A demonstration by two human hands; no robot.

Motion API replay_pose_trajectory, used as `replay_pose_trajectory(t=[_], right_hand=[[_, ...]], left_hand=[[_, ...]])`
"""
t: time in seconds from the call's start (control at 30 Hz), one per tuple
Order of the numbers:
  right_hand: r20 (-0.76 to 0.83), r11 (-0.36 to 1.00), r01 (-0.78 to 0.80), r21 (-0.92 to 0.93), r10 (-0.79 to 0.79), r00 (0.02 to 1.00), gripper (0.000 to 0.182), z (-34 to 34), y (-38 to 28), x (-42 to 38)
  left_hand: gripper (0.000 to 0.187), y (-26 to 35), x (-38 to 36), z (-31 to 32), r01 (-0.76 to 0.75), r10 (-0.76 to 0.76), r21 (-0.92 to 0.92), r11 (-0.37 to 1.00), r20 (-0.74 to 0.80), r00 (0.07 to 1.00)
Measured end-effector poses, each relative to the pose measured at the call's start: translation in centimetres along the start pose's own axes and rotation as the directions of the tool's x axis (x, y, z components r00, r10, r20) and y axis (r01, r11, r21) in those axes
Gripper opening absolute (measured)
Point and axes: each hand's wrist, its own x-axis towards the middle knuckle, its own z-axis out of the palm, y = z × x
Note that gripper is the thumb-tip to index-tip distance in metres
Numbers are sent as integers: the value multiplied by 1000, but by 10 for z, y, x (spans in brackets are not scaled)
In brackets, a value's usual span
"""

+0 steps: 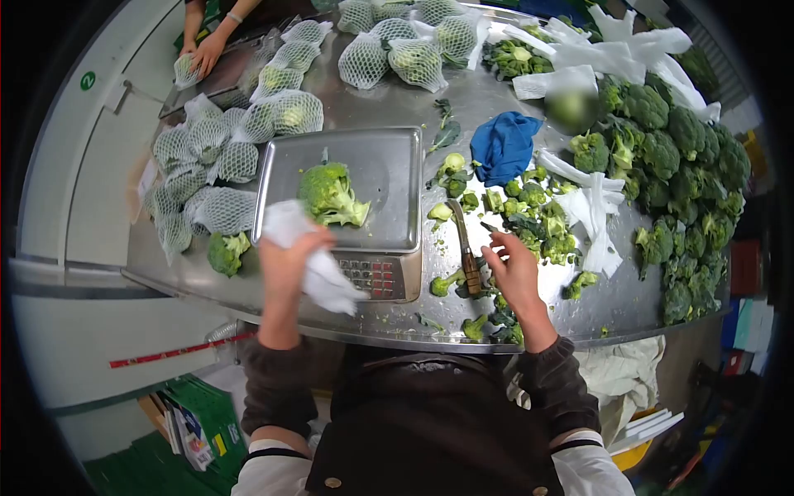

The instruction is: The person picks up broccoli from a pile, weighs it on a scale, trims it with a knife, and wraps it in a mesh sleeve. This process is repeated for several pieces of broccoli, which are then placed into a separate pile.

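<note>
My left hand [291, 253] is closed round a white foam net sleeve [329, 281], blurred by motion, in front of the scale's left side. A trimmed broccoli head [329, 195] lies on the metal pan of the scale [397, 165], its stem toward the lower right. My right hand [514, 269] hovers over the trimmings, thumb and forefinger slightly apart, with a small dark scrap [490, 227] by the fingertips. Just left of that hand lies a curved knife [463, 248] with a wrapped wooden handle, among cut stem pieces [533, 195].
Sleeved broccoli heads [207, 140] fill the table's left and far side. Untrimmed broccoli [670, 149] is heaped at the right, with loose white sleeves [620, 50] above. A blue cloth [504, 149] lies mid-table. Another person's hands [203, 54] hold a sleeved head at the far left.
</note>
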Motion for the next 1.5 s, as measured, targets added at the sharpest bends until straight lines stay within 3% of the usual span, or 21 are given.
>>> replay_pose_trajectory(t=[0.07, 0.13, 0.17, 0.27, 0.37, 0.43, 0.5, 0.53, 0.63, 0.67, 0.7, 0.77, 0.8, 0.87, 0.97, 1.17, 1.27, 1.3, 1.4, 1.47, 1.5], right_hand=[[0, 992, -17, -124, 17, 1000, 32, 19, 12, -2], [98, 911, 1, -412, 43, 994, 31, 37, 11, -1], [85, 914, -15, -406, 54, 995, 31, 47, 14, 1], [79, 849, -43, -527, 99, 992, 32, 64, 18, 10], [98, 892, -124, -434, 184, 978, 27, 54, 20, 7], [73, 931, -133, -340, 167, 983, 26, 47, 23, -3], [41, 970, -234, 64, 232, 972, 26, 43, 22, -13], [32, 866, -275, 418, 289, 957, 26, 49, 18, -19], [36, 928, -226, 295, 226, 973, 26, 31, -30, -30], [-105, 999, -14, 42, 18, 994, 27, 29, -43, -34], [-95, 997, 33, 63, -27, 995, 25, 29, -55, -36], [-125, 961, 260, 93, -248, 961, 26, 27, -73, -38], [-135, 964, 252, 85, -239, 961, 26, 27, -76, -37], [-115, 895, 440, -79, -446, 888, 29, 24, -78, -35], [-113, 931, 348, -113, -359, 926, 30, 19, -65, -36], [-99, 934, 296, -199, -320, 942, 26, -6, -40, -43], [54, 952, -200, -232, 218, 975, 23, -3, 34, -56], [-8, 952, -241, -190, 244, 970, 21, -12, 45, -73], [-46, 974, -175, -144, 170, 984, 20, -31, 14, -89], [-25, 997, -1, -81, -1, 1000, 20, -54, -14, -67], [-28, 997, -12, -74, 10, 1000, 20, -61, -20, -67]], left_hand=[[24, 8, 16, -34, 4, 4, 95, 995, -89, 996], [34, 5, 33, -50, -127, 205, 634, 763, -51, 977], [34, -1, 42, -52, -139, 207, 638, 757, -33, 978], [76, -4, 71, -47, -356, 146, 609, 709, 367, 919], [82, -12, 95, -40, -380, 94, 486, 787, 515, 852], [87, -16, 103, -36, -228, 39, 302, 926, 523, 851], [83, -17, 108, -37, -86, -68, 237, 968, 576, 815], [83, -22, 110, -38, -89, -67, 236, 968, 581, 812], [73, -31, 104, -28, -21, -72, 164, 986, 541, 838], [67, -25, 90, -14, 205, -184, 17, 979, 515, 837], [61, -23, 78, -1, 418, -301, -132, 899, 507, 808], [52, -24, 63, 19, 505, -341, -190, 842, 538, 771], [50, -21, 55, 30, 616, -413, -237, 751, 558, 720], [44, -10, 40, 53, 725, -513, -274, 632, 553, 656], [43, -2, 26, 74, 785, -546, -227, 576, 609, 576], [49, 8, 12, 99, 728, -559, -39, 684, 613, 558], [50, 4, 14, 97, 714, -524, -160, 682, 575, 628], [51, 5, 15, 96, 566, -381, -254, 785, 522, 763], [45, 40, 13, 99, 572, -407, -152, 806, 559, 722], [46, 41, 19, 114, 289, -264, 51, 956, 578, 772], [46, 42, 18, 116, 293, -273, 62, 954, 582, 766]])
